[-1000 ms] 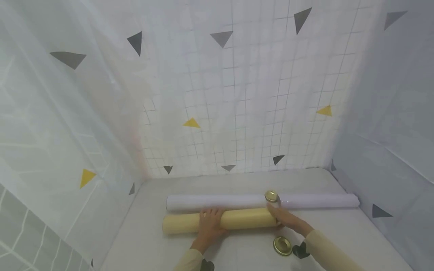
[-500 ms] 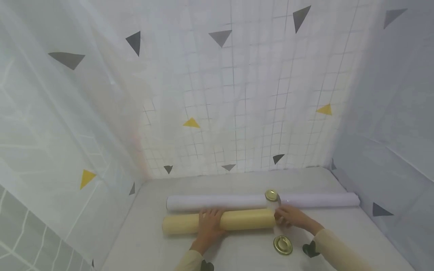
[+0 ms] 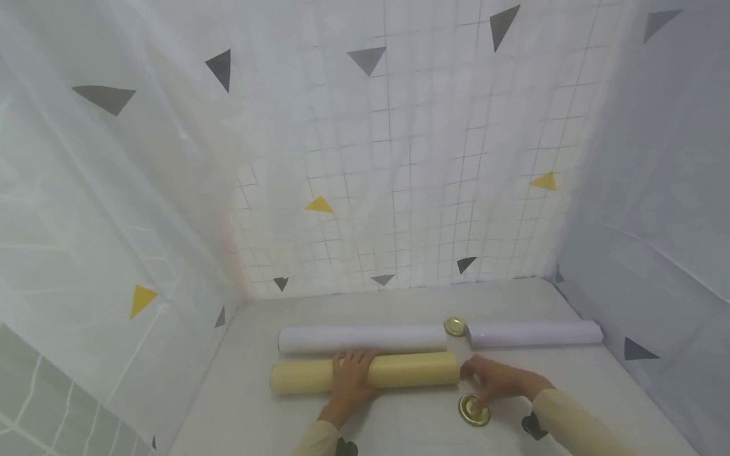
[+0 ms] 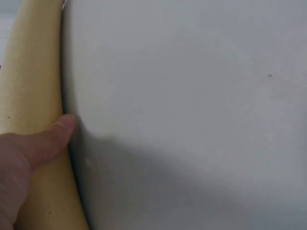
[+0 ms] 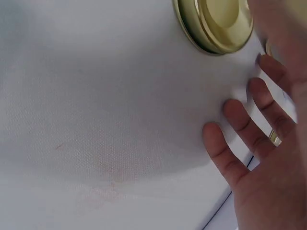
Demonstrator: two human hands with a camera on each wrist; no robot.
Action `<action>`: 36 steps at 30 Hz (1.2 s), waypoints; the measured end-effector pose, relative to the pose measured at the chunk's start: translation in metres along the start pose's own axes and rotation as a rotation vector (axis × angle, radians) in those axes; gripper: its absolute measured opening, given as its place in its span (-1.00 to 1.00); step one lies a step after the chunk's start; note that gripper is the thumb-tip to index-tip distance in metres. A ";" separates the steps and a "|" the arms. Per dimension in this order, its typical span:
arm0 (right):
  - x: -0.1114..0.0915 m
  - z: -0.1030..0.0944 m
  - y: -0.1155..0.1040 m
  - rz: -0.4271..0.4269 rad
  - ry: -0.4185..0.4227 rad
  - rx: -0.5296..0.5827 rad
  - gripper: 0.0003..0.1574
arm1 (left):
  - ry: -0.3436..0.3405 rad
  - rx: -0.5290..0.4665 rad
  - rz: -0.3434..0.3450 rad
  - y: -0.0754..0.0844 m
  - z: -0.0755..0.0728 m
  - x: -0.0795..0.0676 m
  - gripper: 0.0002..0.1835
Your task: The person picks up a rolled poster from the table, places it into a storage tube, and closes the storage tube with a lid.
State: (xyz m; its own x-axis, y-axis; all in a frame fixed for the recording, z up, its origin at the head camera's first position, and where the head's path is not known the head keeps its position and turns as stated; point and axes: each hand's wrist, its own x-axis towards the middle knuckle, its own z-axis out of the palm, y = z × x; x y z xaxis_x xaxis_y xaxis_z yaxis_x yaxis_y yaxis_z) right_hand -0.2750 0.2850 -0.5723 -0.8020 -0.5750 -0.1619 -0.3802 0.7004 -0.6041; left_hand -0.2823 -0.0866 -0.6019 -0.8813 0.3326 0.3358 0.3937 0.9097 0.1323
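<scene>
My left hand [image 3: 349,382] grips the middle of a yellow roll [image 3: 413,370], fingers over its top and thumb along its near side. In the left wrist view the thumb [image 4: 55,136] lies across the yellow roll [image 4: 33,72]. My right hand [image 3: 499,380] is beside the roll's right end. Its fingers [image 5: 240,120] are spread and loosely bent, with nothing held in the right wrist view. A round gold metal lid [image 3: 474,410] lies just under that hand, with the thumb over it in the head view; whether it touches cannot be told.
Behind the yellow roll lies a longer white roll [image 3: 365,339]. A second gold lid [image 3: 455,326] is at it, with a pale band [image 3: 459,347] below. The white surface [image 3: 399,424] meets a wall sheet with triangles [image 3: 399,190] at the back.
My right hand has come off the yellow roll's right end and moved right and nearer, its thumb now over the near gold lid. The left hand keeps its grip; the view shifts slightly.
</scene>
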 end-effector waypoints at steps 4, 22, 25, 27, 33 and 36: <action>0.003 0.002 0.000 0.001 -0.002 -0.083 -0.20 | 0.018 -0.003 0.014 -0.001 0.000 0.000 -0.07; 0.004 0.003 0.006 0.001 0.038 -0.065 -0.84 | 0.098 0.016 0.058 -0.003 0.006 -0.003 -0.08; 0.004 0.001 0.005 -0.005 0.039 -0.043 -0.88 | 0.099 0.008 0.060 -0.003 0.006 -0.003 -0.08; 0.004 0.000 0.006 -0.004 0.042 -0.033 -0.88 | 0.108 0.003 0.063 -0.003 0.006 -0.003 -0.08; 0.006 0.003 0.012 0.026 0.113 -0.109 -0.94 | 0.058 -0.014 0.041 -0.002 0.002 -0.002 -0.11; 0.007 0.005 0.014 0.070 0.172 -0.163 -0.96 | 0.027 -0.015 0.028 -0.001 -0.001 -0.002 -0.13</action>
State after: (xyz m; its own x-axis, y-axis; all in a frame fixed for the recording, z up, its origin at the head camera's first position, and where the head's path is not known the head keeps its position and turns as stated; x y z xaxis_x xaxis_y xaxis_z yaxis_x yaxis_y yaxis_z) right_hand -0.2835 0.2888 -0.5864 -0.8902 -0.4523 -0.0552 -0.3795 0.8030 -0.4596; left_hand -0.2809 -0.0880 -0.6021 -0.8624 0.3511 0.3646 0.4223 0.8962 0.1358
